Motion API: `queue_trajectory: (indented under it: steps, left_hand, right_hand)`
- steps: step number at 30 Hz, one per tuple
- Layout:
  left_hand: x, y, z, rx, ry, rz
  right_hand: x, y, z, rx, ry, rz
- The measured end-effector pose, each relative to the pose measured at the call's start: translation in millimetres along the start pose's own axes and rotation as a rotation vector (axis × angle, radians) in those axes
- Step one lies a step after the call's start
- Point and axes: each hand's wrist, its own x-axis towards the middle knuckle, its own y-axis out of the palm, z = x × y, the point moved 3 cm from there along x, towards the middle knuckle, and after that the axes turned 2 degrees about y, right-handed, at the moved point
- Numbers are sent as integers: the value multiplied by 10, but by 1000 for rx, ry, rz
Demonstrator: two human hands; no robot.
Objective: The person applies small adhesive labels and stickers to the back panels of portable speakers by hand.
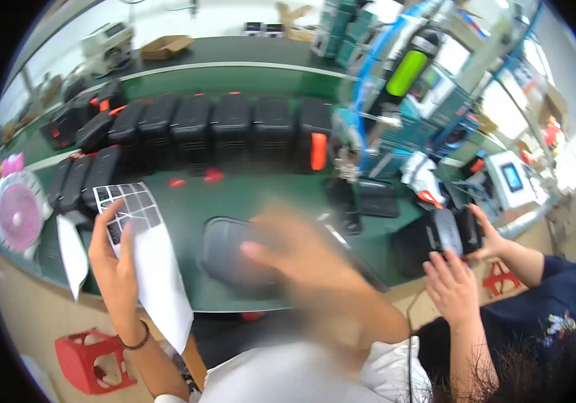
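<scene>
My left hand (114, 269) grips a white sheet of black stickers (157, 258) between thumb and fingers. The sheet hangs down past the table's front edge, its dark labels at the upper end. My right hand (294, 245) is smeared by motion over a dark grey, rounded, box-like housing (226, 250) on the green table. The thumb overlaps the housing's right part, but contact cannot be made out. How the fingers are bent, and whether they hold a sticker, is hidden by the blur.
Black box-shaped units (190, 124) with orange parts line the table's back. A pink-and-white fan (18, 211) stands at left, near a white sheet (73, 255). At right, a co-worker's hands (452, 285) touch a black device (417, 242). A red stool (93, 363) stands below left.
</scene>
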Motion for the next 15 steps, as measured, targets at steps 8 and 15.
queue_trajectory:
  steps: [8,15]
  left_hand:
    - [-884,-152,-106,-469,-155,-40]
    - [-1224,-86,25,-325,-100,94]
  right_hand:
    - [264,140,216,-233,204,103]
    - [-399,436,548,-292,-713,-147]
